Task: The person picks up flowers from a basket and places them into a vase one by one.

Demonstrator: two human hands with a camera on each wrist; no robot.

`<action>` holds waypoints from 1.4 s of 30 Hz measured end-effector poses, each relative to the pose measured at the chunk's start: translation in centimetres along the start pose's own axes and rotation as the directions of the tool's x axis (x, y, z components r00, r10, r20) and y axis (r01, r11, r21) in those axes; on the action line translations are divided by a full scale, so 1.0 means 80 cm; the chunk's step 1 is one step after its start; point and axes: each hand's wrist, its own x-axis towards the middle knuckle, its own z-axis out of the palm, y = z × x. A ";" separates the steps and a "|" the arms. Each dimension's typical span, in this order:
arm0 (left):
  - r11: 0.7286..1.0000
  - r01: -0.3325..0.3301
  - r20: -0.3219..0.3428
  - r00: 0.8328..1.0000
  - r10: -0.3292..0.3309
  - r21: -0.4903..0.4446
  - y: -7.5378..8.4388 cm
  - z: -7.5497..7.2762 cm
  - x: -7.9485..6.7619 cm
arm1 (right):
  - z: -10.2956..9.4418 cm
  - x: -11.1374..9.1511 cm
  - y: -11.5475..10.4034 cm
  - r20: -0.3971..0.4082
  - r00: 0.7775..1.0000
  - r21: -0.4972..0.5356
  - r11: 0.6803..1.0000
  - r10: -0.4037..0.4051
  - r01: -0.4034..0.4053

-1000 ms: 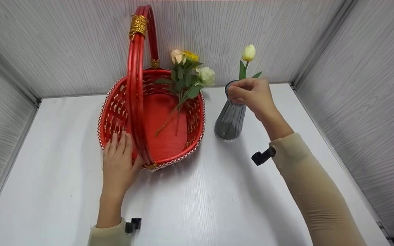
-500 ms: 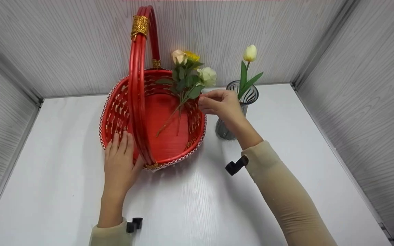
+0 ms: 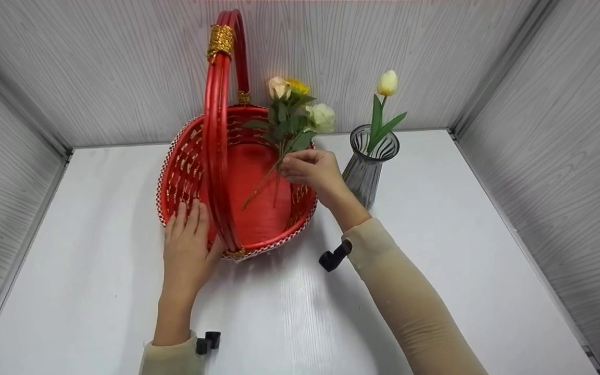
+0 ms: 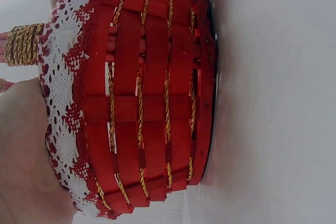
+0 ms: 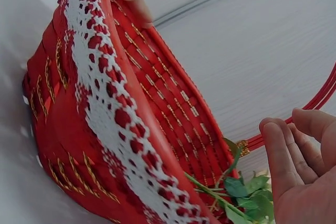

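Note:
A red woven basket [image 3: 266, 221] with a tall arched handle stands at the back of the table. My left hand [image 3: 185, 255] rests over its near-left rim with straight fingers reaching inside; in the left wrist view the palm [image 4: 26, 150] lies against the white lace edge. Several flowers lean in the basket over its far-right rim: a peach rose [image 3: 278, 88], a yellow flower [image 3: 298, 86] and a white rose [image 3: 322, 119]. My right hand [image 3: 315, 169] is over the right rim near their stems. In the right wrist view its thumb and fingers stand apart, holding nothing.
A grey ribbed glass vase [image 3: 365, 177] stands right of the basket, with one pale yellow tulip [image 3: 387, 83] upright in it. The right forearm passes in front of the vase. Grey wood-grain panels [image 3: 341, 41] enclose the white table [image 3: 289, 317] at the back and sides.
My right hand has moved left from the vase's mouth to the flower stems over the basket. The tulip stays in the vase. The left hand remains on the basket rim.

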 end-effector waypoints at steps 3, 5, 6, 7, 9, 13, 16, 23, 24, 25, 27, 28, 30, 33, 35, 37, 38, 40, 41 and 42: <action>1.000 0.006 0.000 1.000 -0.006 0.005 0.001 -0.001 -0.001 | 0.005 0.004 0.009 -0.013 0.999 0.045 0.998 0.036 -0.036; 1.000 0.005 -0.004 1.000 -0.005 0.004 0.001 -0.001 -0.002 | 0.008 0.007 0.015 -0.022 0.998 0.075 0.995 0.061 -0.059; 1.000 0.004 -0.008 1.000 -0.004 0.004 0.001 0.000 -0.003 | 0.009 0.008 0.018 -0.025 0.997 0.092 0.993 0.075 -0.072; 1.000 0.003 -0.011 1.000 -0.002 0.005 0.001 0.000 -0.003 | 0.010 0.010 0.021 -0.028 0.996 0.110 0.990 0.087 -0.083; 1.000 0.000 -0.012 1.000 0.000 0.003 0.001 0.000 -0.004 | 0.012 0.014 0.025 -0.038 0.993 0.144 0.984 0.110 -0.104; 1.000 0.007 0.000 1.000 -0.007 0.002 0.001 0.000 -0.004 | 0.016 0.023 0.033 -0.060 0.987 0.200 0.970 0.152 -0.137; 1.000 0.012 0.012 1.000 -0.012 0.004 0.001 0.000 -0.003 | 0.022 0.029 0.037 -0.068 0.983 0.219 0.964 0.171 -0.153; 1.000 0.015 0.039 0.999 -0.015 0.008 0.001 0.001 -0.001 | 0.034 0.038 0.045 -0.056 0.974 0.236 0.950 0.221 -0.203; 1.000 0.015 0.041 0.999 -0.015 0.007 0.001 0.001 0.000 | 0.035 0.039 0.047 -0.058 0.972 0.239 0.949 0.227 -0.207; 1.000 0.015 0.041 0.999 -0.015 0.007 0.001 0.002 0.000 | 0.036 0.040 0.048 -0.060 0.971 0.242 0.947 0.232 -0.212; 1.000 0.013 0.037 0.999 -0.014 0.008 0.001 0.002 0.001 | 0.037 0.043 0.050 -0.064 0.967 0.250 0.942 0.246 -0.223; 1.000 0.013 0.035 0.999 -0.013 0.009 0.001 0.002 0.001 | 0.038 0.044 0.051 -0.067 0.965 0.253 0.940 0.254 -0.230; 1.000 0.012 0.030 0.999 -0.012 0.012 0.001 0.001 0.000 | 0.039 0.047 0.052 -0.074 0.960 0.259 0.934 0.272 -0.244; 1.000 0.007 0.021 1.000 -0.007 0.015 0.001 0.000 0.000 | 0.042 0.051 0.054 -0.089 0.952 0.272 0.927 0.292 -0.259; 1.000 0.004 0.013 1.000 -0.004 0.017 0.001 0.000 0.000 | 0.044 0.054 0.055 -0.099 0.949 0.284 0.923 0.299 -0.261; 1.000 0.004 0.005 1.000 -0.004 0.020 0.001 -0.001 0.000 | 0.047 0.057 0.056 -0.103 0.948 0.300 0.918 0.301 -0.259; 1.000 0.005 0.003 1.000 -0.005 0.020 0.001 -0.001 0.000 | 0.048 0.058 0.057 -0.105 0.948 0.307 0.916 0.302 -0.258; 1.000 0.008 0.008 1.000 -0.008 0.022 0.001 -0.002 0.000 | 0.050 0.060 0.060 -0.114 0.945 0.318 0.912 0.307 -0.258; 1.000 0.009 0.012 1.000 -0.009 0.023 0.001 -0.002 0.000 | 0.051 0.061 0.061 -0.119 0.944 0.320 0.912 0.307 -0.256; 1.000 0.011 0.017 1.000 -0.011 0.024 0.001 -0.003 0.000 | 0.052 0.062 0.062 -0.124 0.943 0.318 0.913 0.308 -0.257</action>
